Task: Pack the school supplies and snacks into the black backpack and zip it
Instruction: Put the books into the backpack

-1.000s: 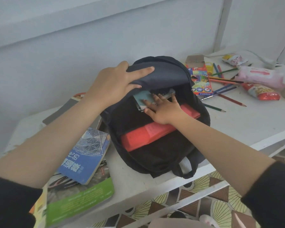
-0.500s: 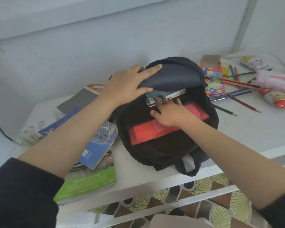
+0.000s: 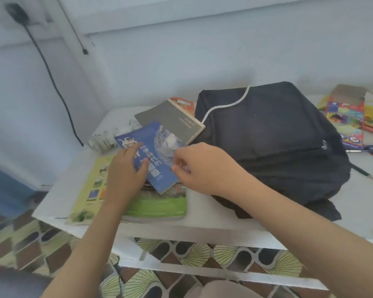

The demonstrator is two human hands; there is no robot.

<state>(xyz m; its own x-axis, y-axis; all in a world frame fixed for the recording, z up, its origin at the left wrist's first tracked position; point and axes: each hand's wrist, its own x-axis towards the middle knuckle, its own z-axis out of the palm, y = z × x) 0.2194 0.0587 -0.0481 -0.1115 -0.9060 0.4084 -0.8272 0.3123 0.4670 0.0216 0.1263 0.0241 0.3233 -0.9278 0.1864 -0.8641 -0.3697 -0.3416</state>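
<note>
The black backpack (image 3: 267, 143) lies on the white table (image 3: 202, 224) with its flap down over the opening, so its contents are hidden. Left of it a blue book (image 3: 154, 160) lies on top of a green book (image 3: 157, 206). My left hand (image 3: 125, 171) holds the blue book's left edge, thumb and forefinger on the cover. My right hand (image 3: 198, 166) pinches its right edge with curled fingers. A grey book (image 3: 172, 123) lies behind, leaning on the backpack.
A coloured-pencil box (image 3: 347, 121) and loose pencils (image 3: 362, 171) lie right of the backpack. A white cord (image 3: 224, 106) runs over the bag's top. A yellow-green booklet (image 3: 93, 186) sits at the table's left front; a power strip (image 3: 108, 136) lies behind it. A black cable (image 3: 52, 78) hangs down the wall.
Both hands have left the backpack and moved left to the blue book. The flap has dropped over the opening, hiding the red case and books. The view has swung left.
</note>
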